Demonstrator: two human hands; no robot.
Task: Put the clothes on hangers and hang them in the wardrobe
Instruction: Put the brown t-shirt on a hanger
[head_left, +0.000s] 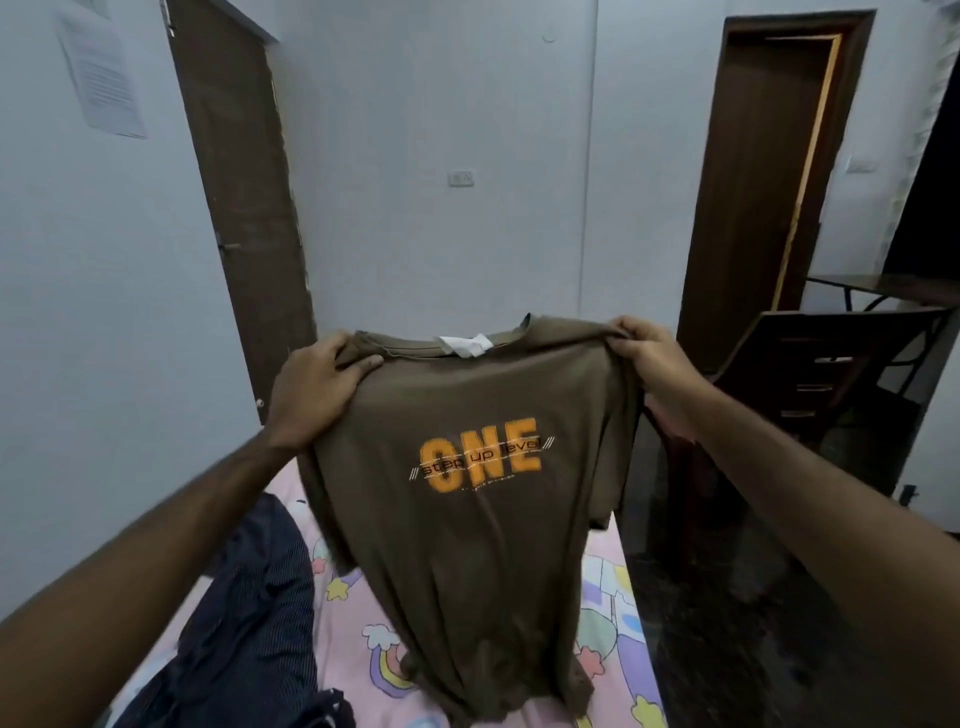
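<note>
An olive-brown T-shirt (483, 561) with an orange "ONE" print hangs in front of me, held up by its shoulders. My left hand (317, 387) grips the left shoulder of the shirt. At the right shoulder, my right hand (647, 358) pinches the fabric. A white label shows at the collar. The shirt's hem touches the bed. No hanger is in view.
Below the shirt lies a bed with a pink patterned sheet (353, 654). A dark striped garment (249, 623) lies on it at the left. A dark chair (810, 374) and a table stand at the right. Brown doors stand at the left (239, 197) and the right (758, 171).
</note>
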